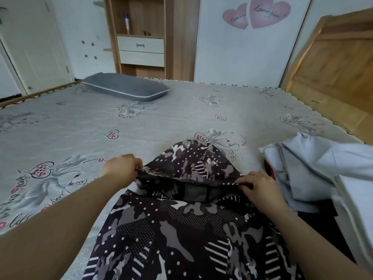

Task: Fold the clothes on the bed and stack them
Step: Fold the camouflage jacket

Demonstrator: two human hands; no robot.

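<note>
Two bare hands work at one dark patterned garment (181,229) in the head view. It is black-purple with grey camouflage shapes, white dots and striped patches, and it lies on the near part of the bed (161,118), spread from the bottom edge of the picture up toward the middle. Its far end is folded over into a rounded flap with a grey lining showing underneath. The left hand (121,168) pinches the left corner of that flap, fingers curled round the cloth edge. The right hand (260,188) grips the right corner of the same flap, fingertips tucked on the hem.

Just right of the garment sits a heap of pale blue-grey clothes (314,168), rumpled, with something red and black partly hidden beneath it; what that is cannot be told. The bed carries a grey sheet printed with swans and red hearts. A grey pillow (125,86) lies at the far left side. Behind stand a wooden shelf unit (141,37) with white drawers, a wall with two pink heart stickers (256,14), and a wooden headboard (333,67) at the right.
</note>
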